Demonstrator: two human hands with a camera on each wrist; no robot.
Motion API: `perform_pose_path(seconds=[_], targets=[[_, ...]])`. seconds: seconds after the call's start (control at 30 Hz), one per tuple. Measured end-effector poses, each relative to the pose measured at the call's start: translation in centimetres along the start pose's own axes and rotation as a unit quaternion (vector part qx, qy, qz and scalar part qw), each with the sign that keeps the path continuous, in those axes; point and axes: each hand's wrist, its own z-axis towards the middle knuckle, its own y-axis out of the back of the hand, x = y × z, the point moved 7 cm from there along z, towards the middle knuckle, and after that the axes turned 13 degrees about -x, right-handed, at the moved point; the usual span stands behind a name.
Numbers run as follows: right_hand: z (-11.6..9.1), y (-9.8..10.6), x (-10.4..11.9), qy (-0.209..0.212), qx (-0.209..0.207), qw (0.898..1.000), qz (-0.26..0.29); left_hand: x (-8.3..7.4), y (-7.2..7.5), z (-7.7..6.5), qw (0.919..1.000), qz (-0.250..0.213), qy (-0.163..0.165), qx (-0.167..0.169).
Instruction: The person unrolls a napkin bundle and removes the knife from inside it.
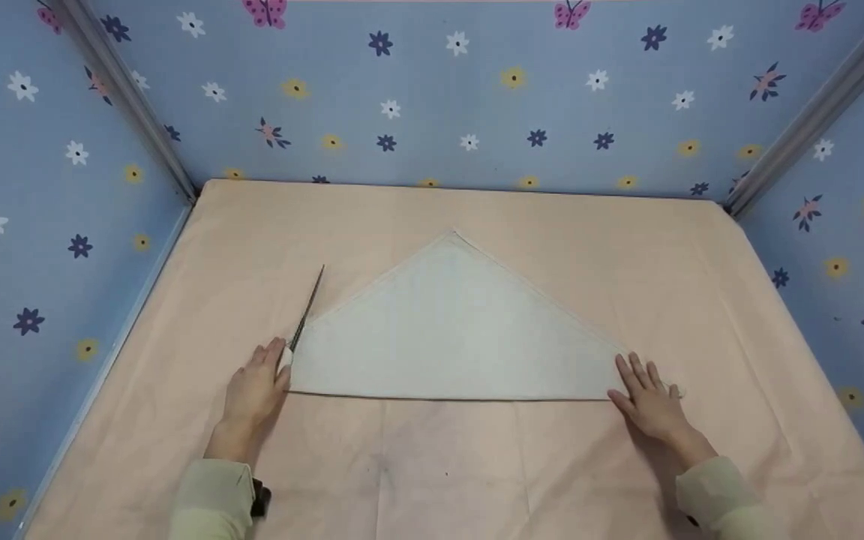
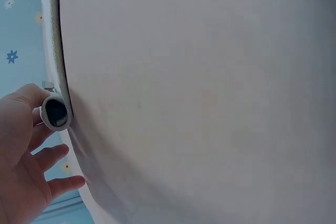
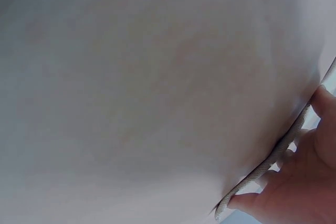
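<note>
A white cloth [image 1: 447, 330] lies as a wide triangle, its peak pointing away from me and its long straight edge nearest me. My left hand [image 1: 254, 382] is at its left end. In the left wrist view, the thumb and fingers of that hand hold a curled-over part of the cloth [image 2: 62, 77], which forms a small loop. A thin dark line slants up from there; what it is, I cannot tell for sure. My right hand [image 1: 649, 397] rests with spread, straight fingers on the right corner. In the right wrist view, the cloth's edge [image 3: 268, 163] runs under those fingers.
A pale peach sheet [image 1: 439, 465] covers the table under the cloth. Blue panels [image 1: 432, 97] with flowers and butterflies stand at the back and both sides, with grey posts [image 1: 814, 112] at the back corners. Dark bands sit near both sleeve cuffs.
</note>
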Motion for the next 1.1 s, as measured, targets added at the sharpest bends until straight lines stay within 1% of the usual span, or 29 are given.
perform_pose_path(seconds=[0.2,0.43,0.53,0.67,0.77,0.9,1.1], targets=[[-0.1,0.1,0.2,0.001,0.004,1.0,0.007,0.3,0.3,0.0,0.9998,-0.019,0.001,-0.004],[0.0,0.1,0.2,0.001,0.005,1.0,0.005,0.8,0.3,0.0,0.9986,-0.039,0.025,0.025],[0.0,0.1,0.2,0.001,0.004,1.0,0.005,0.9,0.4,0.0,0.9984,-0.046,0.02,0.026],[0.0,0.1,0.1,-0.001,0.007,1.0,0.006,1.1,0.5,0.1,0.9986,-0.044,0.014,0.024],[0.1,0.0,0.0,-0.001,0.006,1.0,0.005,1.3,0.4,0.0,0.9986,-0.04,0.017,0.031],[0.1,0.0,-0.1,0.0,0.001,1.0,0.002,1.5,0.4,-0.1,0.9981,-0.047,0.018,0.035],[0.0,0.1,0.1,0.004,-0.007,1.0,0.008,1.7,0.5,-0.1,0.9984,-0.054,0.001,0.018]])
